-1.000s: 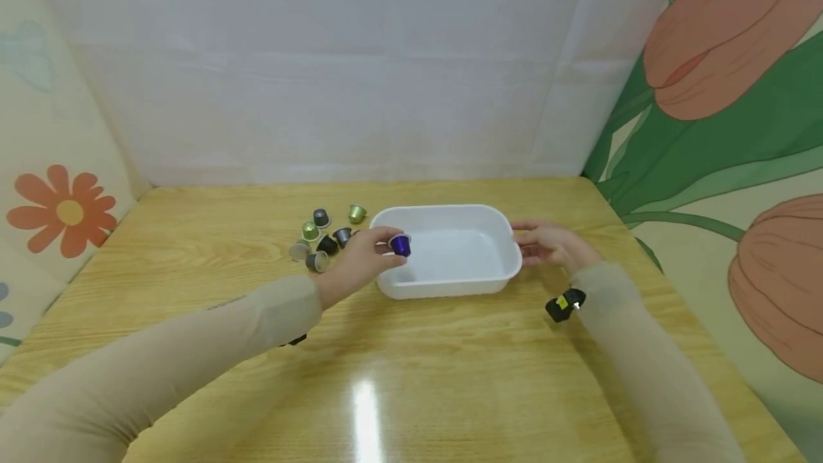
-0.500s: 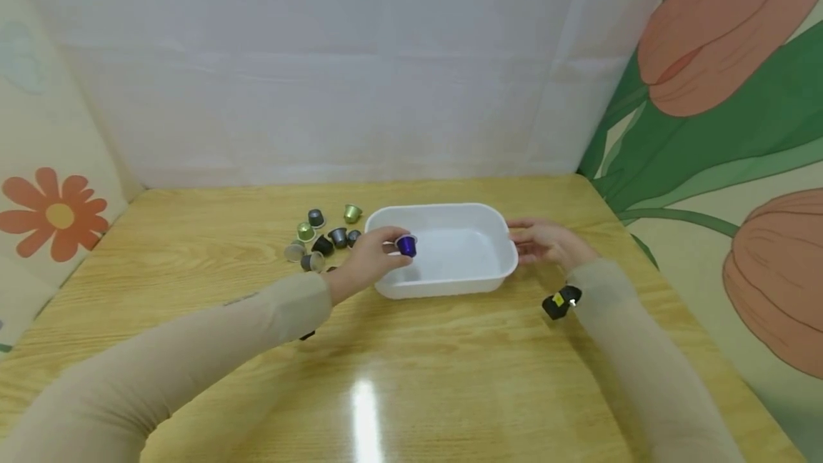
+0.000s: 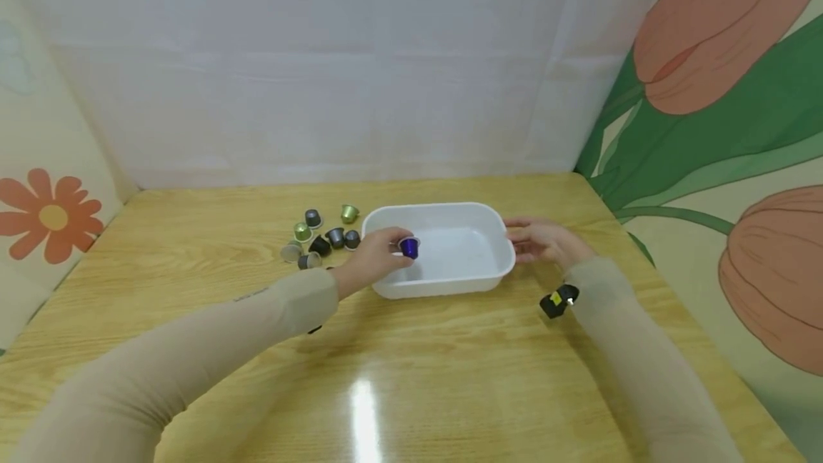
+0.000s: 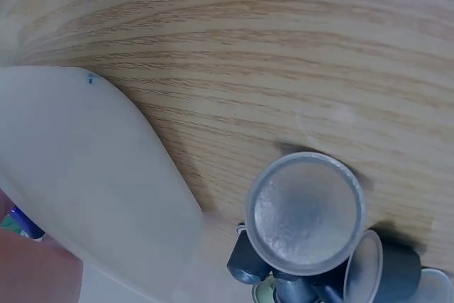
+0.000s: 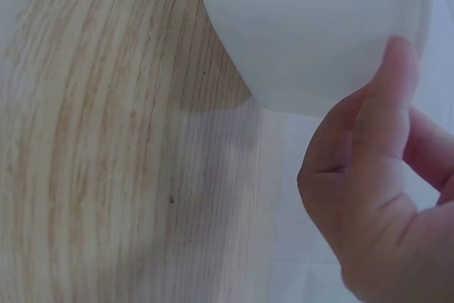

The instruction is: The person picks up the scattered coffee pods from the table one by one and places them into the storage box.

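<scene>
My left hand [image 3: 371,257] pinches a purple coffee capsule [image 3: 409,248] between thumb and fingers, over the left end of a white rectangular container [image 3: 444,287]. In the left wrist view only a sliver of the purple capsule [image 4: 27,223] shows past the container's wall [image 4: 92,168]. At the opposite end, my right hand [image 3: 546,241] touches the outside of the container with extended fingers. The right wrist view shows its thumb [image 5: 396,69] against the container's outer wall [image 5: 312,26]. The visible inside of the container is bare white.
Left of the container lies a loose group of several coffee capsules, among them a green one [image 3: 303,231], a black one [image 3: 319,246] and a gold-green one [image 3: 349,213]. They rest on a wood-grain table [image 3: 411,370]. A white cloth [image 3: 334,91] hangs behind the table.
My left hand, with the purple capsule, has moved slightly right, further over the container. The right hand stays at the container's end. The whole view has shifted a little.
</scene>
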A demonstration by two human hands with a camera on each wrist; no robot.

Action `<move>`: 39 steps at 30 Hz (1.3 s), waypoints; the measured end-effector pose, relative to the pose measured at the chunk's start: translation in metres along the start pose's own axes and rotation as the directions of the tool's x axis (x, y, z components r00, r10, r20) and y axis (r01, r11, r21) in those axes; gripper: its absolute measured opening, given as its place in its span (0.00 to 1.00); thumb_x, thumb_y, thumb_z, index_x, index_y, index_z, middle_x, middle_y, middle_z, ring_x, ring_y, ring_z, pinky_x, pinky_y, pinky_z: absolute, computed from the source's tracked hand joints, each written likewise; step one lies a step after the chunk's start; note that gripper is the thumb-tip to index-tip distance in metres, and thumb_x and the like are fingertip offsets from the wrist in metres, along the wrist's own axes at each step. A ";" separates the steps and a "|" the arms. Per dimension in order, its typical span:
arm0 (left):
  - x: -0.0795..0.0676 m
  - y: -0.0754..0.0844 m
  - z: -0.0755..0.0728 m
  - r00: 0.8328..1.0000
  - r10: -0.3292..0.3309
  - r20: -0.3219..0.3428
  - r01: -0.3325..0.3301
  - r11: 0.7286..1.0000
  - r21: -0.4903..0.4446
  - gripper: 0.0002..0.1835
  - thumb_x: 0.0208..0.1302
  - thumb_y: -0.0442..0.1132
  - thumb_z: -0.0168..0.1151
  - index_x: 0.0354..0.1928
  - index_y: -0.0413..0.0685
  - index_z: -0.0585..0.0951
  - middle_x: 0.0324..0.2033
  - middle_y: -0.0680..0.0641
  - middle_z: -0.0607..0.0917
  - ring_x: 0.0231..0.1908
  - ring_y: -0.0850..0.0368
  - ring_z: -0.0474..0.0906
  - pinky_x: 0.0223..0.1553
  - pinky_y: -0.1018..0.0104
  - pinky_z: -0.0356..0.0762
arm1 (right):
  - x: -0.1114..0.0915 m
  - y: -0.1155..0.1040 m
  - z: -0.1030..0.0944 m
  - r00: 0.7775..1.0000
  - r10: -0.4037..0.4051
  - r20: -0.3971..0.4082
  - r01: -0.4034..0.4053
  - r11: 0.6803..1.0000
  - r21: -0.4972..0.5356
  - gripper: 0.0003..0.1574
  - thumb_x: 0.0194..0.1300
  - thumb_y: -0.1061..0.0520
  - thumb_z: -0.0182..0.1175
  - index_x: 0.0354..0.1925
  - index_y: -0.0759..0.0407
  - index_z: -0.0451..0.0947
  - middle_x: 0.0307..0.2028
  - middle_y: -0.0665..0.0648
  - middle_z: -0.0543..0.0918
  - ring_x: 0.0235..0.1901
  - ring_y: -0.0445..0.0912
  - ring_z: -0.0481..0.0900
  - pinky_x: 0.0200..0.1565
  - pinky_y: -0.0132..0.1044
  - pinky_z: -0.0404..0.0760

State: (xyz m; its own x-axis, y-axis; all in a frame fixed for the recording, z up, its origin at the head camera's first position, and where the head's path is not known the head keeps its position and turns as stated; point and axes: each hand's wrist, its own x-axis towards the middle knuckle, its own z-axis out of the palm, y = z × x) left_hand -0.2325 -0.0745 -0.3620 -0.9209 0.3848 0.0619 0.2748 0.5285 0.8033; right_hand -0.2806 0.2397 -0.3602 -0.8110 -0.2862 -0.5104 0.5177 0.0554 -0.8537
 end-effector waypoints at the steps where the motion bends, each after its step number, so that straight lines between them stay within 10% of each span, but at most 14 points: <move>1: 0.001 0.000 0.000 1.000 0.000 0.004 0.000 1.000 0.021 0.22 0.58 0.26 0.67 0.55 0.28 0.76 0.52 0.34 0.80 0.54 0.40 0.77 0.58 0.54 0.74 | 0.000 0.000 0.000 1.000 -0.001 0.001 0.001 1.000 0.003 0.36 0.73 0.68 0.46 0.74 0.65 0.47 0.31 0.53 0.79 0.31 0.42 0.79 0.35 0.34 0.84; 25: -0.010 0.001 -0.021 0.998 -0.061 0.019 0.062 0.992 -0.111 0.30 0.65 0.29 0.61 0.67 0.30 0.64 0.53 0.31 0.79 0.54 0.38 0.77 0.55 0.55 0.77 | 0.001 0.002 -0.002 1.000 0.000 0.016 0.001 1.000 -0.016 0.37 0.74 0.67 0.46 0.74 0.64 0.45 0.32 0.52 0.77 0.32 0.42 0.78 0.36 0.32 0.83; 39: -0.043 -0.007 -0.045 0.994 -0.062 -0.092 0.062 0.998 -0.002 0.27 0.67 0.32 0.61 0.66 0.33 0.68 0.54 0.34 0.79 0.55 0.40 0.76 0.55 0.50 0.76 | -0.002 0.001 0.000 0.999 -0.009 0.039 0.010 1.000 -0.007 0.37 0.74 0.67 0.45 0.74 0.65 0.44 0.32 0.52 0.77 0.32 0.42 0.78 0.34 0.32 0.83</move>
State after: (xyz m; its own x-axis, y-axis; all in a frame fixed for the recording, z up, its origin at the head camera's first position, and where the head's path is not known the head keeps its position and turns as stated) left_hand -0.2071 -0.1291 -0.3439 -0.9579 0.2794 0.0661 0.2161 0.5499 0.8068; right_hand -0.2780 0.2404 -0.3602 -0.8043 -0.3242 -0.4980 0.5080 0.0597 -0.8593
